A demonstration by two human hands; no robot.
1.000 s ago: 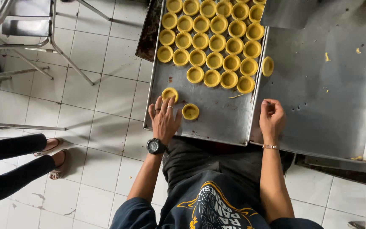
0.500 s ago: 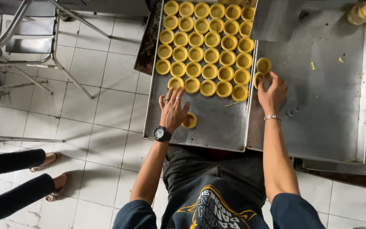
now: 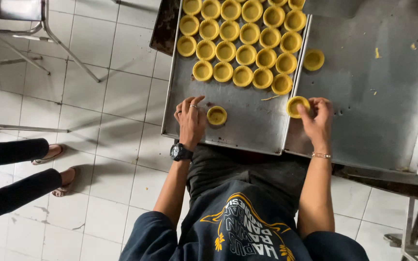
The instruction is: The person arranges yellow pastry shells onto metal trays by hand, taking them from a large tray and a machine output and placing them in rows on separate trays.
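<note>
Seen from above, a person's left hand rests on a flat metal tray, fingers loosely spread, just beside a lone round yellow pastry shell. The right hand pinches another shell at the tray's edge. Beyond lie rows of shells, cut off at the top.

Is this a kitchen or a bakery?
Probably a small bakery workroom: rows of little yellow tart shells fill a metal baking tray on a steel table, above a white tiled floor.
</note>
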